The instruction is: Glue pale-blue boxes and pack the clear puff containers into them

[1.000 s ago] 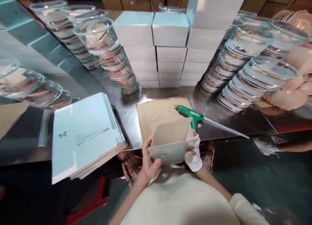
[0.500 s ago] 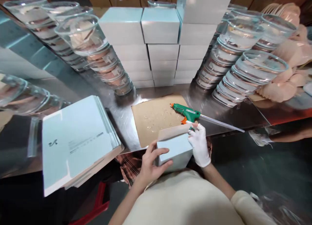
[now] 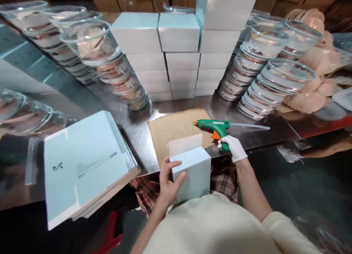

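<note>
Box: my left hand (image 3: 168, 180) holds the pale blue box (image 3: 192, 171) against my lap, just off the near edge of the steel table (image 3: 137, 136); one flap stands open at its far side, towards the cardboard sheet (image 3: 176, 131).
Left fingers: thumb lies along the box's left face and the fingers curl under and around its near left corner, clamping it between them.
Glue gun: the green glue gun (image 3: 213, 126) lies at the far right corner of the cardboard sheet, nozzle pointing left, clear glue stick trailing off to the right, so its long axis runs side to side across the table.
Right hand: my gloved right hand (image 3: 233, 147) is wrapped around the gun's grip, fingers closed on it, with the orange trigger just beside them.
Key relation: the gun sits just beyond and to the right of the box, near it but not touching; my right hand is the one on it, my left is further off and busy with the box. The nozzle points over the cardboard, above the open flap.
Around: a stack of flat box blanks (image 3: 85, 166) to my left, finished boxes (image 3: 178, 52) piled at the back, rows of glass bowls (image 3: 264, 81) either side.
</note>
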A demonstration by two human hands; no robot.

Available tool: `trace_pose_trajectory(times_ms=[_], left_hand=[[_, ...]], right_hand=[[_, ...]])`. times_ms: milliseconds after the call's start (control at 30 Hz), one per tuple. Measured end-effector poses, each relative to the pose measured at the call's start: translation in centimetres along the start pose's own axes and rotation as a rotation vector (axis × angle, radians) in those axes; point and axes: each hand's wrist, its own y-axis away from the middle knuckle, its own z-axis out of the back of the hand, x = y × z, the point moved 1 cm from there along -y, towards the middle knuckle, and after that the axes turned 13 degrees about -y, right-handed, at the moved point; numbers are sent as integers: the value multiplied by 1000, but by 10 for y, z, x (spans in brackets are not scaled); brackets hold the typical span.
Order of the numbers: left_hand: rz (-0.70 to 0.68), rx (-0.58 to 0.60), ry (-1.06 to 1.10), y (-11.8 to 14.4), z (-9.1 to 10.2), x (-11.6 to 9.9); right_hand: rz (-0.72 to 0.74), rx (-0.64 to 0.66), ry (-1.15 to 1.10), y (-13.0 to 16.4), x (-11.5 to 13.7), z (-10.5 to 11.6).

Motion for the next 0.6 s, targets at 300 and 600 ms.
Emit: trace_pose_trajectory(times_ms=[300,600], left_hand=[[19,-29,-57,-25,-11,-23],[-37,-7,-65,-29,-22,-38]], right_hand=[[244,248,-276,66,24,13],[579,331,252,112,5,-5]])
